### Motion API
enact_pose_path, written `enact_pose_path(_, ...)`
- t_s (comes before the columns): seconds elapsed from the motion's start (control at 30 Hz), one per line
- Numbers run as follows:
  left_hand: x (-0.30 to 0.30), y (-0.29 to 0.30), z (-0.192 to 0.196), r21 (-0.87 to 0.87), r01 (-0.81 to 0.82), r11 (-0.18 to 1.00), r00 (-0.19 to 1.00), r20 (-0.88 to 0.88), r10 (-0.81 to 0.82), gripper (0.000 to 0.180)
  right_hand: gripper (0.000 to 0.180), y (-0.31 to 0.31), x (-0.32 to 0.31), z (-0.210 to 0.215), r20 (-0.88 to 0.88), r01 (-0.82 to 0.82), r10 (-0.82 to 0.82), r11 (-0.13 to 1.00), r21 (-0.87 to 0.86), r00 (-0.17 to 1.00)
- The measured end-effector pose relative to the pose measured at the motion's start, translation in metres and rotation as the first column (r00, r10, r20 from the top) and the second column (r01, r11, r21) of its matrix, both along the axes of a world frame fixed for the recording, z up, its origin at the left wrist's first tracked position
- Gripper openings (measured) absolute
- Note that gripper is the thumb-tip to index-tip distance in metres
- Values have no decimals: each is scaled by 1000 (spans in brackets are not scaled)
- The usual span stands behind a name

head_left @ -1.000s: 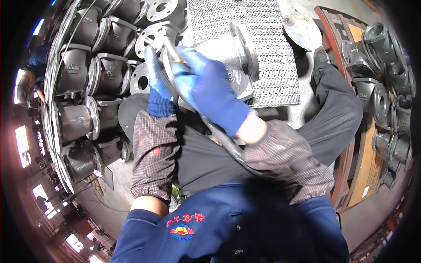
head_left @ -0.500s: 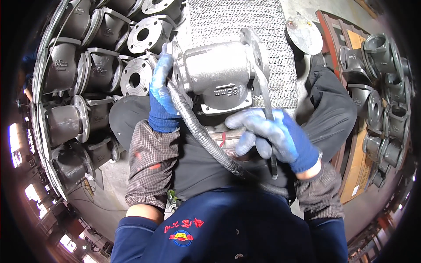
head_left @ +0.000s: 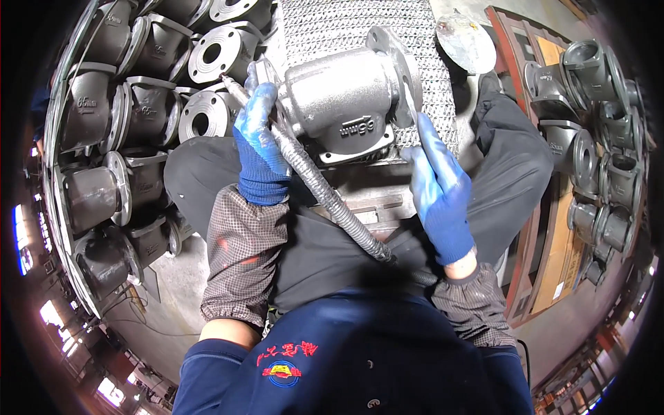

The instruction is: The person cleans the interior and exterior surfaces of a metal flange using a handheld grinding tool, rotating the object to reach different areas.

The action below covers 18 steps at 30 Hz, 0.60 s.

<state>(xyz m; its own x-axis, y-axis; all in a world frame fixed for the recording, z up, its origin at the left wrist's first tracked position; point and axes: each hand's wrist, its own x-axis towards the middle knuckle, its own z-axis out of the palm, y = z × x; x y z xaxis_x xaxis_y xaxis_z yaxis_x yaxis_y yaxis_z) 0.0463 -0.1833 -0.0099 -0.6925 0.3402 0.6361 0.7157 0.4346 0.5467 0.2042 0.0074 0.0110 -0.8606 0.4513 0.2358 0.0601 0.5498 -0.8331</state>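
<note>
A grey cast-metal valve body (head_left: pixel 335 86) with round flanges lies on its side in front of me. My left hand (head_left: pixel 259 138), in a blue glove, is closed round a pen-shaped hand tool (head_left: pixel 237 90) beside the left flange. A ribbed silver hose (head_left: pixel 325 187) runs from under that hand down towards my lap. My right hand (head_left: pixel 443 197), also gloved, holds a thin metal rod (head_left: pixel 410 100), index finger stretched along it. The rod's far end lies at the right flange (head_left: pixel 404 72); whether it enters a bolt hole I cannot tell.
Underneath the valve body is a ridged metal mat (head_left: pixel 346 28). More valve bodies (head_left: pixel 86 107) are stacked at the left, and others (head_left: pixel 588 76) stand at the right by a red metal frame (head_left: pixel 508 41). A round-topped stool (head_left: pixel 467 45) stands beyond my right knee.
My right hand has turned upright and gone up towards the right flange with the rod. The valve body has tilted slightly. My left hand keeps its grip on the hosed tool.
</note>
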Motion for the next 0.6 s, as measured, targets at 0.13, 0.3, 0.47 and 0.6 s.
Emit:
enact_pose_path(0.13, 7, 18, 12, 82, 37, 996, 989, 141, -48, 17, 38, 1, -10, -11, 92, 88, -78, 991, -101, 993)
enact_pose_path(0.3, -5, 14, 2, -34, 76, 996, 995, -65, -79, 17, 40, 4, -16, -28, 88, 94, -82, 985, -147, 993)
enact_pose_path(0.47, -2, 13, 2, -102, 164, 981, 983, -70, -172, 38, 41, 3, -10, -26, 73, 133, -119, 960, -248, 990)
enact_pose_path(0.6, -6, 19, 1, -132, 109, 985, 979, -157, -130, 37, 40, 5, -12, -27, 63, 136, -122, 940, -312, 991)
